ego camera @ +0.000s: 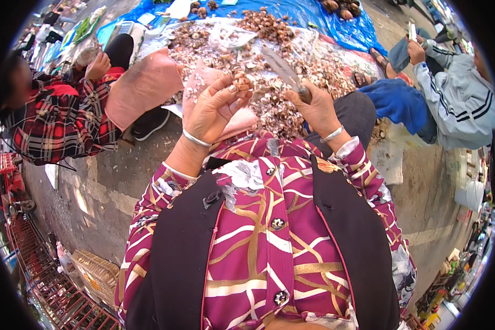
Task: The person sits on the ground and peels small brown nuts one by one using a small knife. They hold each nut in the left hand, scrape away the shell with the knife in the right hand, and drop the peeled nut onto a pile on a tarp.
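Between the fingertips of my left hand [214, 109] is a small brown corm [241, 79], ridged and partly pale where its skin is cut. My right hand [317, 108] grips the dark handle of a knife [281, 68]. Its broad, stained metal blade points up and away to the left, apart from the corm. Below both hands lies a thick spread of brown and whitish peelings [274, 111]. A pink cloth [198, 84] shows behind my left hand and over my lap.
Whole brown corms [266, 24] are heaped beyond the peelings, near a blue plastic sheet [301, 12]. At left sits a person in a plaid jacket [62, 119]; at right, another in a light jacket [464, 99]. A red metal cart [45, 264] and a wicker basket [95, 272] stand lower left.
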Action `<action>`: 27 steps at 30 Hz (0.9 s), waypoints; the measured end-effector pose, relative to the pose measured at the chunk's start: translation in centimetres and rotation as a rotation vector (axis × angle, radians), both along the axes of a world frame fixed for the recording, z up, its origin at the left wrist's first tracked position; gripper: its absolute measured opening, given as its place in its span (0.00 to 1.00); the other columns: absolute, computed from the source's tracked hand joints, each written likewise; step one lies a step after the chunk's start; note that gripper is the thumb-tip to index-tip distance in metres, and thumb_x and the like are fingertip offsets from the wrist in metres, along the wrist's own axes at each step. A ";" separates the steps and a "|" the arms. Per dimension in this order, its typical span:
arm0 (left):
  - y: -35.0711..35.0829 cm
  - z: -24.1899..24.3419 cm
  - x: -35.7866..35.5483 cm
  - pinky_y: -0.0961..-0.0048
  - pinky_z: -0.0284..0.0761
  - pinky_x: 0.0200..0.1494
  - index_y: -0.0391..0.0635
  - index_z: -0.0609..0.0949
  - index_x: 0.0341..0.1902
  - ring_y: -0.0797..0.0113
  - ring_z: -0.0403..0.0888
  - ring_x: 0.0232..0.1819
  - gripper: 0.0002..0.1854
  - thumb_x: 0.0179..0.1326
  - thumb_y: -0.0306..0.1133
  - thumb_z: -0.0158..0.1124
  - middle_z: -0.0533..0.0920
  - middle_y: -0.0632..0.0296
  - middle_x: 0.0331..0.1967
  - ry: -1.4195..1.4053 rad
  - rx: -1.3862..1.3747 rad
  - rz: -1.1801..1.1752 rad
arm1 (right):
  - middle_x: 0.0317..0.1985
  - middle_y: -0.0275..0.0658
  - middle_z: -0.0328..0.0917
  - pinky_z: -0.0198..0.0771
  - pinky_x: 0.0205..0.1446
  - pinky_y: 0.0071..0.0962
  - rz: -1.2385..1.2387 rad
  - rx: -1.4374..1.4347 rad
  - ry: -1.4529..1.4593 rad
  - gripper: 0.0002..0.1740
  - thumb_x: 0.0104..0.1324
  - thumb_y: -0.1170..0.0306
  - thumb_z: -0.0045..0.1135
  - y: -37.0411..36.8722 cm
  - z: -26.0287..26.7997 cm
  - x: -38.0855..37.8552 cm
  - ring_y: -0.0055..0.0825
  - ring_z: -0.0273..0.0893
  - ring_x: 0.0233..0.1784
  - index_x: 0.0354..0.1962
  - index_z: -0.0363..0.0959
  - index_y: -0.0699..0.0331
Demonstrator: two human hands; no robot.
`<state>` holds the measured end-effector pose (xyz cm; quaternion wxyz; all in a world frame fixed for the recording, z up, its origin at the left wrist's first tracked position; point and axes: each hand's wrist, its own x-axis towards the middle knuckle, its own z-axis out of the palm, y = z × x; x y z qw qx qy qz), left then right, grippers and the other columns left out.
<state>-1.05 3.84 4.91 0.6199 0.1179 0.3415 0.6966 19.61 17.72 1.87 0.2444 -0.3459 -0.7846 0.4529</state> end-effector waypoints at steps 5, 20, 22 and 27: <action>-0.2 -0.3 1.0 0.69 0.79 0.49 0.38 0.73 0.52 0.61 0.79 0.48 0.15 0.61 0.23 0.56 0.79 0.53 0.46 0.023 -0.038 -0.014 | 0.21 0.43 0.74 0.68 0.27 0.34 0.111 0.230 -0.088 0.14 0.60 0.57 0.59 -1.3 1.0 -1.4 0.40 0.75 0.24 0.31 0.71 0.59; -1.0 0.0 1.4 0.76 0.80 0.41 0.40 0.74 0.49 0.71 0.80 0.39 0.12 0.61 0.25 0.56 0.80 0.57 0.42 0.051 -0.113 -0.052 | 0.21 0.45 0.75 0.69 0.28 0.41 0.215 0.450 -0.203 0.10 0.60 0.62 0.55 -1.9 0.2 -2.2 0.45 0.76 0.27 0.29 0.67 0.58; -1.4 -0.7 1.2 0.73 0.78 0.46 0.38 0.72 0.51 0.69 0.79 0.42 0.15 0.60 0.24 0.57 0.79 0.56 0.43 0.045 -0.089 -0.079 | 0.22 0.46 0.76 0.69 0.30 0.41 0.158 0.392 -0.320 0.10 0.59 0.61 0.55 -1.1 -1.2 -2.0 0.45 0.77 0.28 0.30 0.68 0.58; -1.7 -1.2 0.1 0.70 0.74 0.52 0.36 0.71 0.53 0.68 0.78 0.46 0.19 0.57 0.23 0.58 0.78 0.55 0.44 0.143 -0.040 -0.152 | 0.22 0.46 0.75 0.69 0.30 0.41 0.144 0.292 -0.296 0.10 0.58 0.62 0.57 0.4 -0.7 -1.4 0.44 0.77 0.28 0.30 0.69 0.58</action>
